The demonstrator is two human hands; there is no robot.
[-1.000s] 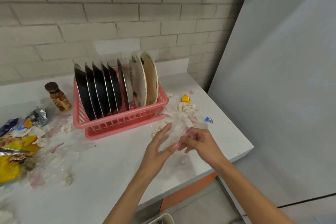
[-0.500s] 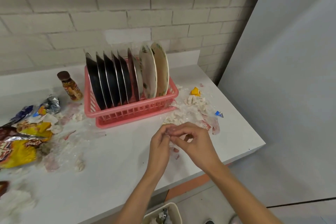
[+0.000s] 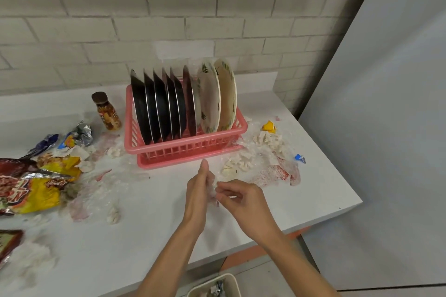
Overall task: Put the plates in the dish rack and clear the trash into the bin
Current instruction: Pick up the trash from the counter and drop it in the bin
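Both hands meet over the white tabletop, just at 6 o'clock of the pink dish rack. The left hand stands edge-up with its thumb pointing to 12 o'clock. It clasps a crumpled plastic wad against its palm. The right hand comes in from 4 o'clock and pinches the same wad between thumb and fingertips. The wad is lifted clear of the tabletop, between the 2 hands.

The dish rack sits against the back of the tabletop, near the brick wall. A row of dark plates stands on edge in it. 2 cream plates with a leaf print stand on edge at its 3 o'clock end.

A small brown-capped bottle stands upright just at 9 o'clock of the rack. Further toward 8 o'clock lie crumpled snack wrappers, yellow, red and foil, with thin clear film spread around them.

At 4 o'clock of the rack lies a heap of white tissue scraps. A yellow scrap lies at its 12 o'clock side and a blue scrap at 3 o'clock. A piece of red-printed film lies flat at 5 o'clock of the heap, near the right hand.

Below the tabletop's front edge, at 6 o'clock of the hands, the corner of a cream bin shows on the floor with some rubbish inside.
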